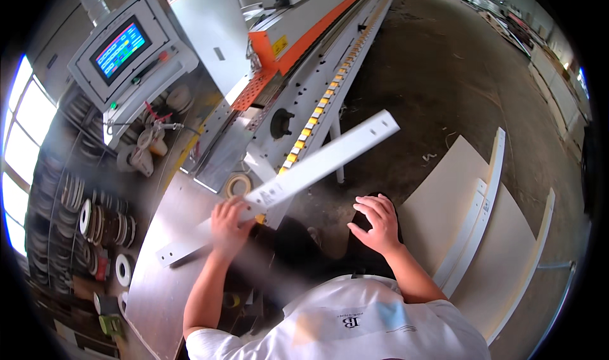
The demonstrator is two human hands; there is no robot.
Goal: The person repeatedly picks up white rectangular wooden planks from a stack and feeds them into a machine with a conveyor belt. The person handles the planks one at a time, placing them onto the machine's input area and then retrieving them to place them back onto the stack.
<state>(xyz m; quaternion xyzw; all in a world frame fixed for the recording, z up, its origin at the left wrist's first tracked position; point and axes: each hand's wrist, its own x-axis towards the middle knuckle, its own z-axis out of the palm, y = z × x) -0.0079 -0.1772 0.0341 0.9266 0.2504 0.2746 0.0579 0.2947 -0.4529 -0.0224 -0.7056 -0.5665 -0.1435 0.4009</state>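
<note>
A long machine (317,62) runs beside a shiny metal table (171,252). The left hand (229,228) grips a long white board (298,176) near its middle, above the table's right edge. It looks stiff, light and smooth. The right hand (375,223) is open, holding nothing.

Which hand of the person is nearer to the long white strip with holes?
The left hand: it grips the long white strip near its middle. The right hand is open and empty, to the right of the strip and below it, not touching it.
</note>
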